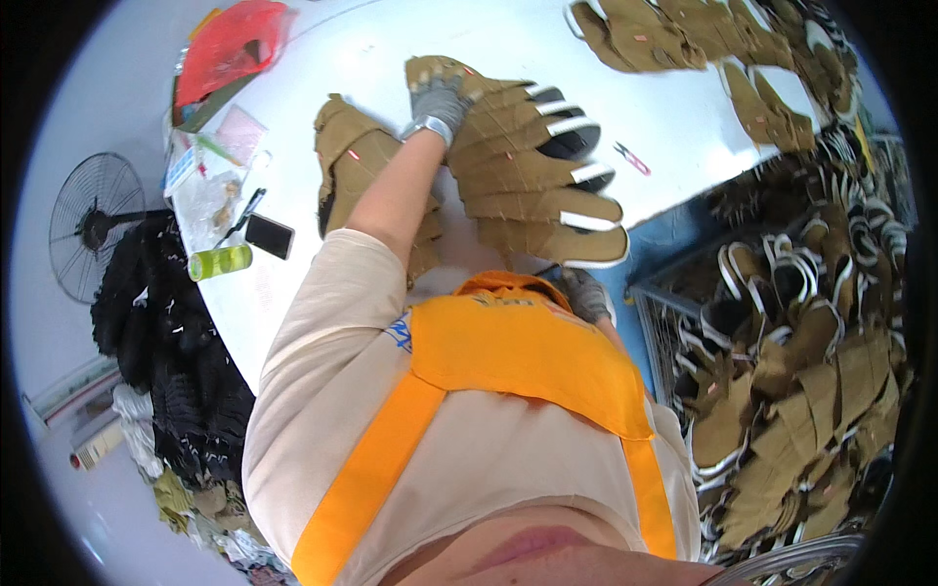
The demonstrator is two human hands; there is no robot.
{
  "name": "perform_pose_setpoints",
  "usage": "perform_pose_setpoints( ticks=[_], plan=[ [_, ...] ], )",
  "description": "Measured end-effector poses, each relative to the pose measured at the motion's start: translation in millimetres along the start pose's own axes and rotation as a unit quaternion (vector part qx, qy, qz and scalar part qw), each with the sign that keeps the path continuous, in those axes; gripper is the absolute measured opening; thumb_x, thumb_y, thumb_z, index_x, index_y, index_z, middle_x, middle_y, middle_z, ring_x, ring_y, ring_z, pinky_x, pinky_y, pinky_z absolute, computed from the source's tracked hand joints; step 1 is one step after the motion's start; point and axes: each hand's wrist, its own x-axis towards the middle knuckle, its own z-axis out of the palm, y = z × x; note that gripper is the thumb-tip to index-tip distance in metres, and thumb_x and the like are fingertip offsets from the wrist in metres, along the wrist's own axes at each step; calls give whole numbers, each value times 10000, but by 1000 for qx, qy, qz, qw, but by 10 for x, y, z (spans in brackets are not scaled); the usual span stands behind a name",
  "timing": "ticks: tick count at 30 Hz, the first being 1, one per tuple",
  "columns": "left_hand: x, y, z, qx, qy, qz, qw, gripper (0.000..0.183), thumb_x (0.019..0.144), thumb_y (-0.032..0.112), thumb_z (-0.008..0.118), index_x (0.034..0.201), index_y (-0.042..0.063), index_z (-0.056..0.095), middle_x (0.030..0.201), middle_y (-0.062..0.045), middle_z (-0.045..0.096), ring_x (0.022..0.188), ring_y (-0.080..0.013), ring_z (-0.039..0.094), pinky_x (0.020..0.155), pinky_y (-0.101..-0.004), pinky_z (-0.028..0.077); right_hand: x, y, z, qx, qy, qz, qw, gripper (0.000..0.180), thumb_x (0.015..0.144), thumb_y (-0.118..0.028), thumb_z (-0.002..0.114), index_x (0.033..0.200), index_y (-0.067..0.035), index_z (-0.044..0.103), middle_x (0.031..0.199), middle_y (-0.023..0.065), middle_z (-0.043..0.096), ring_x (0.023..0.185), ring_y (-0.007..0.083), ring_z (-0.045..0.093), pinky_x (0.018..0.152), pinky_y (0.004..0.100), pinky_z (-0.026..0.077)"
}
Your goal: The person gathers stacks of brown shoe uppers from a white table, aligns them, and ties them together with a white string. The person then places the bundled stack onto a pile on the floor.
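My left hand [440,106], in a grey glove with bare fingertips, lies on the far end of a fanned row of brown fabric shoe uppers [520,172]. Its fingers are spread over the cloth. White edging and dark linings show at the row's right ends. A second stack of brown uppers [352,157] sits left of my forearm, partly covered by it. Close to my body at the table's near edge is my right hand [586,293], also gloved. The orange apron [527,351] hides part of it, so its grip is unclear.
Red-handled thread snips [632,157] lie on the white table [469,29]. A phone [270,236], a green can [220,262] and a red plastic bag [234,51] are at left. More uppers [769,117] lie far right. A wire crate [659,322] full of uppers stands beside me.
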Motion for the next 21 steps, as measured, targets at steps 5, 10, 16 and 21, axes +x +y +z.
perform_pose_setpoints(
  ticks=[5, 10, 16, 21],
  plan=[
    [168, 453, 97, -32, 3, 65, 997, 678, 909, 632, 385, 1476, 270, 301, 1553, -128, 209, 1428, -350, 178, 1157, -461, 135, 1312, 1096, 1078, -402, -20, -135, 905, 562, 917, -355, 471, 1405, -95, 373, 1476, 175, 341, 1340, 340, 346, 1086, 384, 301],
    [375, -36, 584, -39, 25, 92, 995, 442, 957, 300, 394, 1285, 36, 526, 1306, -200, 531, 1201, -294, 516, 1028, -378, 390, 301, 40, -50, -24, 42, -69, 996, 494, 923, -371, 478, 1323, -81, 478, 1342, 223, 482, 1252, 365, 448, 1021, 415, 373],
    [364, -370, 549, -50, 61, 185, 980, 544, 940, 440, 473, 1427, 222, 368, 1383, -178, 458, 1224, -375, 467, 1025, -421, 374, 70, 358, 137, 74, -31, 59, 995, 340, 897, -347, 534, 1168, -168, 637, 1126, 144, 644, 1041, 334, 608, 915, 401, 455],
    [383, -9, 416, -101, 34, 206, 973, 588, 940, 523, 445, 1428, 205, 371, 1407, -227, 400, 1282, -407, 395, 1063, -447, 327, 358, 287, 189, 299, 70, 10, 952, 382, 901, -324, 571, 1248, -164, 591, 1166, 128, 631, 1128, 292, 573, 958, 365, 430]
  ],
)
